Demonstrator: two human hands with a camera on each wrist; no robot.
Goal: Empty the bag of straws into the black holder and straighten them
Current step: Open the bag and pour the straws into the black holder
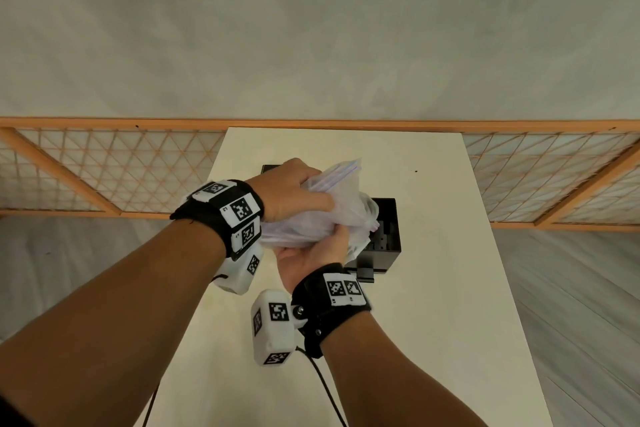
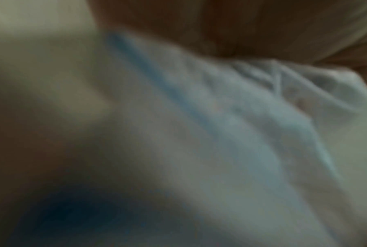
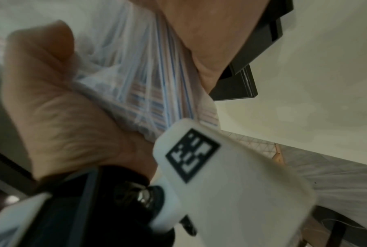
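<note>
A clear plastic bag point(image 1: 311, 224) full of white straws with thin blue and red stripes point(image 1: 341, 172) is held above the white table, tilted toward the black holder point(image 1: 386, 236). My left hand point(image 1: 294, 194) grips the bag's upper part from above. My right hand point(image 1: 315, 250) grips the bunched plastic from beneath. The bag's lower end hangs at the holder's open top and covers its left side. In the right wrist view the left hand point(image 3: 51, 103) squeezes the bag point(image 3: 136, 83), with the holder point(image 3: 252, 53) behind. The left wrist view shows only blurred plastic point(image 2: 231, 117).
The holder stands mid-table on the white tabletop point(image 1: 443, 305). A wooden lattice screen point(image 1: 104, 177) runs behind the table's far edge. Black cables point(image 1: 329, 388) hang from my wrist cameras over the near part of the table. Grey floor lies on both sides.
</note>
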